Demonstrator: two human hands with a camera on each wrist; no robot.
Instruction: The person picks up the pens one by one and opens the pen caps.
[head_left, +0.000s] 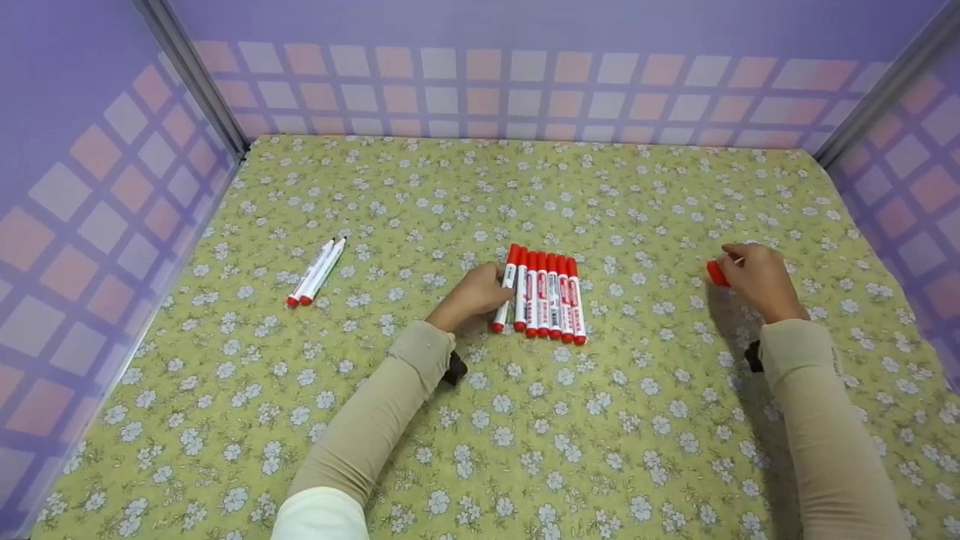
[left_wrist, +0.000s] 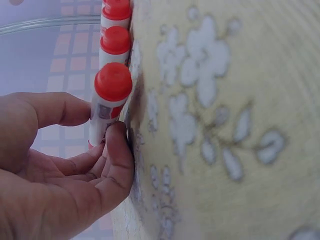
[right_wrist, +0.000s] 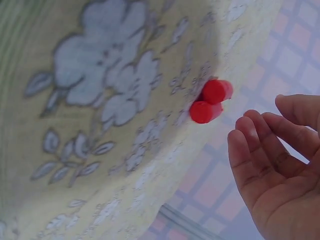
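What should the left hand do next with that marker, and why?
Probably the left hand should nudge the pinched red-capped marker against its neighbour: their upper ends sit close, but a wider gap shows between their lower ends, while the other markers in the row lie more tightly side by side.

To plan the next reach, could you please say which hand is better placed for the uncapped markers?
Probably the left hand: nearer the uncapped markers, though holding a capped marker; the right hand is by the red caps.
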